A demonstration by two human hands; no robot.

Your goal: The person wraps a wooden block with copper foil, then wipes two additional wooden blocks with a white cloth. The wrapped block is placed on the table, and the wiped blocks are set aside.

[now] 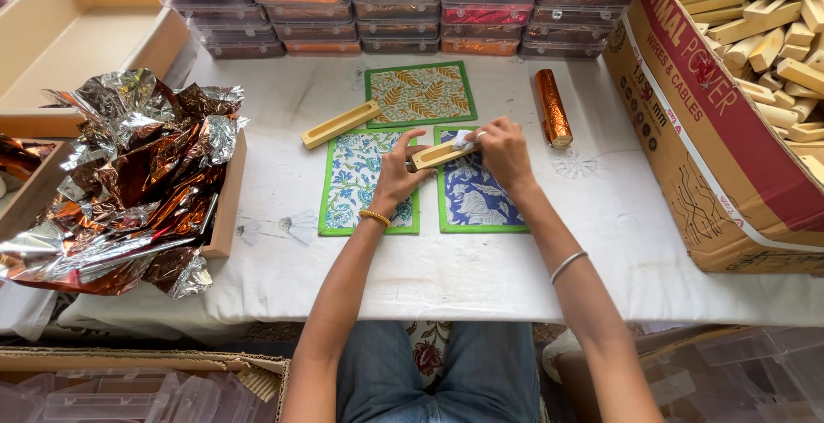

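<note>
Two hands (left hand (396, 176), right hand (502, 153)) grip one wooden holder (439, 154); carton (721, 174) holds more.

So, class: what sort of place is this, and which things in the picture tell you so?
Probably a small craft or packing workshop: stacked clear plastic boxes of foil-wrapped goods, a cardboard carton of wooden blocks, and a heap of crumpled foil beside the cloth-covered table.

At the far edge of your table, clear plastic boxes (386, 3) stand stacked in rows, packed with orange, red and copper foil. To your right, a brown cardboard carton (721, 174) with a red printed band lies open, full of pale wooden pieces. More empty clear plastic boxes (129, 397) sit below, left.
</note>
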